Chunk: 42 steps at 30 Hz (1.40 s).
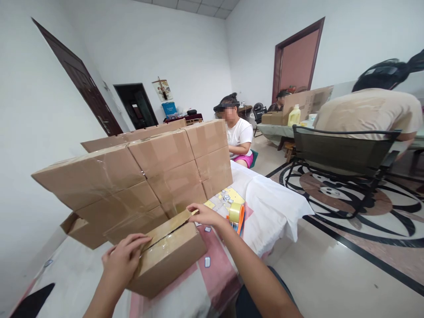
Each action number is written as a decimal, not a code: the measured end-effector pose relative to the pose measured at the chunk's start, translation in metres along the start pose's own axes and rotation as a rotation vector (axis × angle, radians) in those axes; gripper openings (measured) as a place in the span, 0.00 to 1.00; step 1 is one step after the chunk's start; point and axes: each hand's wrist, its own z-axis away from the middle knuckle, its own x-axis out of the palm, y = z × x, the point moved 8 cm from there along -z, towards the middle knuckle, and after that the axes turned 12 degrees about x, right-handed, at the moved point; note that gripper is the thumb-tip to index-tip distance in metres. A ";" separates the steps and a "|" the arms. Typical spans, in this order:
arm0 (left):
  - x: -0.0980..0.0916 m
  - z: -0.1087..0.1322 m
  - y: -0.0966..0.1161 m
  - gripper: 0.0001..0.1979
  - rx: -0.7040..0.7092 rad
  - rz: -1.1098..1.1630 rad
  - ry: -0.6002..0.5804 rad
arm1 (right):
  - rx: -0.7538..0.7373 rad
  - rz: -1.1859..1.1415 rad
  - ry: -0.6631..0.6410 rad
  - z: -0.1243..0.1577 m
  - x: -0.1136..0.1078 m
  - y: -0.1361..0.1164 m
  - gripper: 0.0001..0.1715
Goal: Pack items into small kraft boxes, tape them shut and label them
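Note:
A cardboard box (172,256) with a gap along its top seam and shiny clear tape on it lies in front of me on the table. My left hand (123,255) is closed over the near left end of its top, fingers bent on the edge; the thumb is partly hidden. At the far right end, my right hand (204,215) pinches the edge of the top flap by the seam. Just right of that hand sits a tape dispenser (241,218) with an orange frame, carrying a wide yellowish tape roll (235,212).
Stacked cardboard boxes (165,163) form a wall behind the box. Small labels (207,262) lie on the tablecloth (265,190). Across the table sits a person in a white shirt (241,134). At right, another person (367,110) sits in a dark chair (341,150) by a second table.

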 end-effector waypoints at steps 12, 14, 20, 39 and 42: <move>0.038 0.031 0.108 0.42 0.037 -0.494 -0.420 | 0.016 -0.018 1.293 0.117 -0.140 0.061 0.18; 0.041 0.032 0.111 0.41 0.027 -0.518 -0.457 | 0.074 -0.188 1.284 0.119 -0.137 0.093 0.24; 0.034 0.029 0.115 0.39 0.001 -0.560 -0.473 | 0.081 -0.391 0.783 0.080 -0.109 0.113 0.19; 0.034 0.029 0.206 0.26 0.624 0.249 0.041 | -0.263 -0.561 0.070 0.108 -0.028 0.027 0.24; 0.050 0.027 0.216 0.38 0.501 0.464 -0.016 | -0.318 -0.489 0.064 0.123 -0.023 0.013 0.27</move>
